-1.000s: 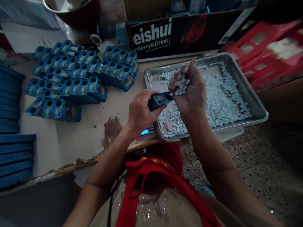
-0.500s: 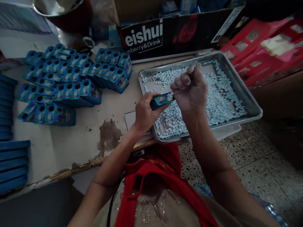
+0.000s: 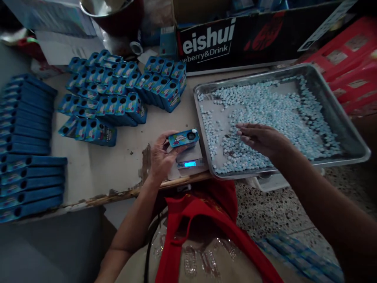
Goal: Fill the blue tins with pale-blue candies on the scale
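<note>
My left hand [image 3: 163, 157] grips a small blue candy box [image 3: 180, 140] by its left end, with the round hole in its top face up. A white candy lies on the box's top near the far right corner. The box is over a small digital scale [image 3: 182, 165] with a lit blue display; whether it rests on the scale I cannot tell. Over the metal tray [image 3: 203, 129] my right hand [image 3: 263, 141] is stretched out, fingers pointing left, no candy visible in it. Beneath it, pale blue and white candies [image 3: 265, 106] cover much of the tray.
Many upright blue boxes [image 3: 112, 106] stand in rows on the table, with more boxes stacked [image 3: 32, 184] at the left. Behind are a black carton [image 3: 212, 43] and a metal bowl [image 3: 112, 15]. A red crate [image 3: 350, 51] stands right of the tray.
The left hand has brought the box down and left, from the tray's edge to the scale. My right hand has moved away from the box, lower over the candies, and its curled fingers are now stretched out.
</note>
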The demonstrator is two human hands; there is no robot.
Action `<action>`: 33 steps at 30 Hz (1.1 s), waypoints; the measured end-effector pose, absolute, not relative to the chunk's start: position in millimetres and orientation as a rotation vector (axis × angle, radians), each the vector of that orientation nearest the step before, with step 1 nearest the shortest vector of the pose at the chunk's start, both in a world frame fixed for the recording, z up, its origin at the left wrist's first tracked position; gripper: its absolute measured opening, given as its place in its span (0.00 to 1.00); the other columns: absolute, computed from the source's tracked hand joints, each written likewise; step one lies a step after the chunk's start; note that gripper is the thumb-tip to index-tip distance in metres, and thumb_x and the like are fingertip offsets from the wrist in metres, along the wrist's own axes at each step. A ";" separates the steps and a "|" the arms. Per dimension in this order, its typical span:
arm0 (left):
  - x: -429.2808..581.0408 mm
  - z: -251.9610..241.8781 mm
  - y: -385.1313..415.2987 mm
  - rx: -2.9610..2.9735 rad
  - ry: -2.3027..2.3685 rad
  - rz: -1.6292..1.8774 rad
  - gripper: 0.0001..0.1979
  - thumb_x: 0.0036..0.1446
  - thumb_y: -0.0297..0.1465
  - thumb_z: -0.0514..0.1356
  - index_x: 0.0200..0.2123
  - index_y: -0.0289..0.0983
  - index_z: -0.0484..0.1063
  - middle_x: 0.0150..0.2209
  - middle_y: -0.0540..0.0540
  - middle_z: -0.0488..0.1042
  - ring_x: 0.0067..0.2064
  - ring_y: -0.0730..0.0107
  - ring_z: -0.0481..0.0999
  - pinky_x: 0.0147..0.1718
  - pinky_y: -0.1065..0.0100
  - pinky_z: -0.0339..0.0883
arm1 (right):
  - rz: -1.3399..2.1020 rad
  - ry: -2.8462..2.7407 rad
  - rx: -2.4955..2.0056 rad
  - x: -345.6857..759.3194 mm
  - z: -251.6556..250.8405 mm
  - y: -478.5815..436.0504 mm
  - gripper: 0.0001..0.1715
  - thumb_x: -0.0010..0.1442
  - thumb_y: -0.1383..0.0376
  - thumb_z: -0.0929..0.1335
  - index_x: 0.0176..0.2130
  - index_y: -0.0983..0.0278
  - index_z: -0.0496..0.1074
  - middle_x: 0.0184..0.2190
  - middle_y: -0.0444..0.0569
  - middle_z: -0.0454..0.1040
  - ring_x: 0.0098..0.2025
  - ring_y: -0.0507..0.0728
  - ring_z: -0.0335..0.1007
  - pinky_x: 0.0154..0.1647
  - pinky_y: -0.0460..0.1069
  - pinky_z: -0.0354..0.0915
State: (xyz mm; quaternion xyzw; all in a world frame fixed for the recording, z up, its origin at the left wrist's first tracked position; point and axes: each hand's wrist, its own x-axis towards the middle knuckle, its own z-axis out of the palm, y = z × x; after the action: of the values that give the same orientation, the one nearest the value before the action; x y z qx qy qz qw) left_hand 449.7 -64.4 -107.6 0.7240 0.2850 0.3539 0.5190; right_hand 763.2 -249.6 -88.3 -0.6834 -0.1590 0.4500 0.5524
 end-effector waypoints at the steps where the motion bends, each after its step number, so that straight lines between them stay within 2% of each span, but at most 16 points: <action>1: 447.8 -114.1 -64.1 1.727 0.677 0.844 0.26 0.64 0.49 0.82 0.56 0.42 0.82 0.49 0.45 0.87 0.48 0.60 0.90 0.51 0.64 0.87 | 1.091 -0.385 -1.635 761.2 -83.8 -250.4 0.14 0.56 0.60 0.81 0.43 0.58 0.84 0.34 0.52 0.78 0.31 0.56 0.66 0.28 0.51 0.64; 3: 448.0 -125.5 -63.1 1.717 0.646 0.822 0.27 0.63 0.51 0.82 0.53 0.41 0.83 0.47 0.45 0.86 0.45 0.61 0.89 0.49 0.64 0.87 | 1.142 -0.409 -1.681 757.6 -75.5 -248.8 0.14 0.58 0.58 0.84 0.40 0.59 0.84 0.32 0.51 0.78 0.29 0.54 0.63 0.25 0.49 0.59; 6: 449.4 -132.0 -58.7 1.748 0.584 0.785 0.26 0.64 0.52 0.82 0.54 0.42 0.84 0.48 0.44 0.87 0.46 0.59 0.89 0.49 0.63 0.87 | 1.139 -0.401 -1.700 752.9 -69.5 -242.5 0.14 0.56 0.60 0.86 0.37 0.60 0.84 0.32 0.49 0.79 0.31 0.53 0.67 0.29 0.48 0.64; 10: 441.5 -117.8 -48.0 1.920 0.511 0.705 0.36 0.60 0.50 0.86 0.66 0.45 0.83 0.62 0.38 0.86 0.63 0.49 0.88 0.66 0.53 0.84 | 1.085 -0.299 -1.671 751.2 -70.1 -237.6 0.11 0.55 0.70 0.82 0.39 0.61 0.85 0.33 0.50 0.81 0.35 0.54 0.74 0.36 0.48 0.70; 13: 436.0 -98.9 -40.3 2.025 0.439 0.714 0.37 0.63 0.50 0.85 0.68 0.45 0.82 0.65 0.37 0.85 0.68 0.47 0.86 0.72 0.51 0.80 | 1.070 -0.302 -1.683 752.5 -67.7 -238.6 0.08 0.58 0.70 0.80 0.40 0.63 0.86 0.32 0.51 0.81 0.33 0.53 0.74 0.37 0.49 0.70; 18: 447.2 -73.2 -33.5 2.214 0.320 0.834 0.26 0.72 0.49 0.79 0.64 0.44 0.84 0.60 0.39 0.87 0.63 0.51 0.87 0.68 0.53 0.82 | 1.035 -0.557 -1.670 751.0 -56.8 -233.4 0.11 0.59 0.63 0.81 0.42 0.64 0.86 0.33 0.51 0.82 0.32 0.52 0.71 0.33 0.48 0.65; 22: 465.5 -63.6 -33.3 2.335 0.305 0.839 0.18 0.76 0.44 0.75 0.62 0.44 0.85 0.59 0.40 0.87 0.63 0.51 0.87 0.69 0.50 0.81 | 0.977 -0.771 -1.756 748.0 -53.2 -220.1 0.11 0.59 0.64 0.80 0.43 0.65 0.88 0.29 0.47 0.78 0.31 0.51 0.68 0.34 0.48 0.64; 27: 478.3 -60.4 -37.3 2.404 0.334 0.784 0.15 0.77 0.40 0.75 0.62 0.45 0.85 0.58 0.41 0.87 0.63 0.50 0.87 0.68 0.48 0.81 | 1.118 -1.048 -1.927 747.4 -48.3 -211.8 0.15 0.66 0.63 0.76 0.50 0.68 0.89 0.25 0.44 0.74 0.30 0.53 0.67 0.34 0.50 0.60; 33: 485.4 -68.7 -40.9 2.416 0.277 0.734 0.16 0.78 0.33 0.74 0.65 0.46 0.85 0.59 0.42 0.85 0.61 0.54 0.86 0.65 0.51 0.82 | 1.125 -1.120 -2.036 749.4 -47.5 -215.5 0.10 0.67 0.66 0.75 0.46 0.67 0.86 0.25 0.44 0.73 0.29 0.53 0.66 0.34 0.52 0.59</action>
State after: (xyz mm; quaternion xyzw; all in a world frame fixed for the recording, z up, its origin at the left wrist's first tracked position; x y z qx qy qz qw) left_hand 485.4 -40.9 -68.7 0.9084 0.1042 0.2759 0.2963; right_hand 749.4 -215.5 -47.5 -0.7580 -0.4170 0.4188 0.2760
